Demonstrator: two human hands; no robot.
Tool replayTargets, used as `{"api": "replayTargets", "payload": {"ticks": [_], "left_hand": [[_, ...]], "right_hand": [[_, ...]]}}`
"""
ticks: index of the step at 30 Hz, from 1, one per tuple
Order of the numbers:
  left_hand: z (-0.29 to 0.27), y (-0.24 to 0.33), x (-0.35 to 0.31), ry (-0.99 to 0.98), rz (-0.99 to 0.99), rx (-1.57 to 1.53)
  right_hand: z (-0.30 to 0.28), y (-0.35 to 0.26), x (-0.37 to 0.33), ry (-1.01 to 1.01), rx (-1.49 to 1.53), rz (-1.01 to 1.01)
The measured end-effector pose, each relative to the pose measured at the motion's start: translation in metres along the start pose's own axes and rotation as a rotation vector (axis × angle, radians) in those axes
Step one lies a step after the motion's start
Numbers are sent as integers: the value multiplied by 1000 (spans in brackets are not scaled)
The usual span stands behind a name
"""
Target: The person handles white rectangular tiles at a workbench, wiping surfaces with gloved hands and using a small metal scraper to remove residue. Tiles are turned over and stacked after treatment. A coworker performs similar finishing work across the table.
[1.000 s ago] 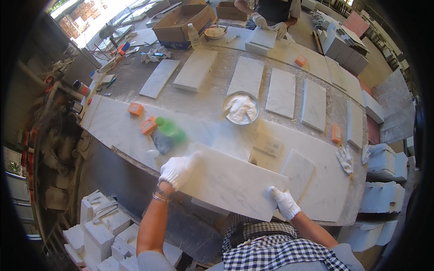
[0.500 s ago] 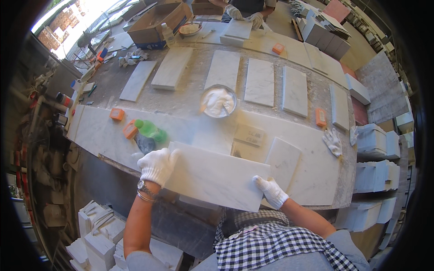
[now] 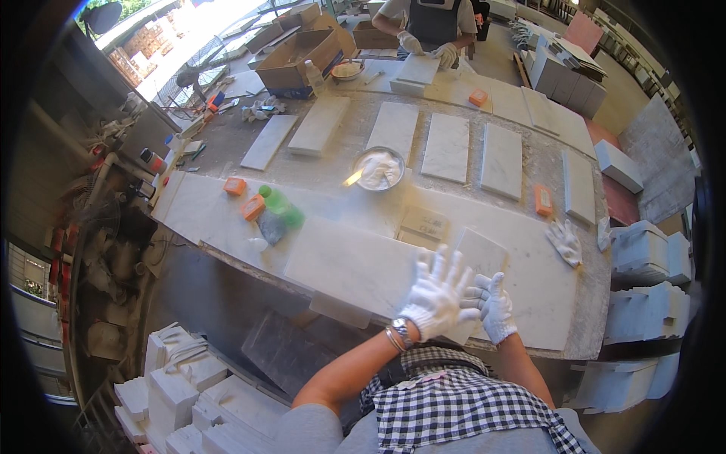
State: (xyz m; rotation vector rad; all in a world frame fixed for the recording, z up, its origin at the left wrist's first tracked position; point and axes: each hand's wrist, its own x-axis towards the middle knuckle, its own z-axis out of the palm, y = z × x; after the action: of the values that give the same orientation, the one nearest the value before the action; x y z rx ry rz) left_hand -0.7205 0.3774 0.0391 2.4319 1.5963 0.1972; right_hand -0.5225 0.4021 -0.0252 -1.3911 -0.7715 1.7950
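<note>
A long white marble tile [image 3: 344, 261] lies on the near side of the worktable. My left hand [image 3: 437, 303], in a white knit glove, is over the tile's right end with its fingers spread and nothing in them. Just to its right, my gloved right hand [image 3: 496, 310] is open too, palm turned toward the left hand. The left fingertips overlap it in view; whether the hands touch I cannot tell. Under the hands, a smaller marble tile [image 3: 484, 253] is partly covered. Beyond the long tile stands a round bowl [image 3: 380, 169] of white powder.
A green bottle [image 3: 281, 207] and orange blocks [image 3: 253, 206] are at the left; a spare glove [image 3: 564, 242] lies at the right. Marble tiles [image 3: 445, 147] line the table's middle. Across it, a gloved person [image 3: 429, 53] handles a tile. White stacks [image 3: 178, 371] stand below left.
The long tile, held tilted in both hands before, now lies flat and released. My left hand has moved right, next to my right hand, and both have opened. The view has shifted.
</note>
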Motion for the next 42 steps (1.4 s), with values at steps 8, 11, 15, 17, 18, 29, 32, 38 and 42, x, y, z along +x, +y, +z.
{"api": "replayTargets", "payload": {"ticks": [8, 11, 15, 17, 18, 29, 32, 38, 42], "left_hand": [[8, 33, -23, 353, 301, -202], [5, -21, -37, 262, -87, -52], [-15, -119, -76, 30, -525, 254], [-30, -160, -101, 8, -777, 291], [-38, -177, -112, 94, -859, 253], [-39, -213, -86, 73, -769, 315], [-43, -230, -69, 82, -573, 156], [-50, -268, -54, 253, -491, -172], [-50, -285, -41, 152, -521, -135]], "right_hand": [[-67, 2, -21, 165, 9, 6], [-72, 14, -24, 119, 75, 10], [-73, 23, -28, 50, 43, -25], [-77, 22, -31, 36, 40, -44], [-80, 20, -33, 33, 38, -59], [-51, -19, -38, 197, -302, -432], [12, -45, -24, 234, -664, -729], [169, -70, 20, -206, -1423, -1029], [214, -67, 28, -336, -1573, -638]]}}
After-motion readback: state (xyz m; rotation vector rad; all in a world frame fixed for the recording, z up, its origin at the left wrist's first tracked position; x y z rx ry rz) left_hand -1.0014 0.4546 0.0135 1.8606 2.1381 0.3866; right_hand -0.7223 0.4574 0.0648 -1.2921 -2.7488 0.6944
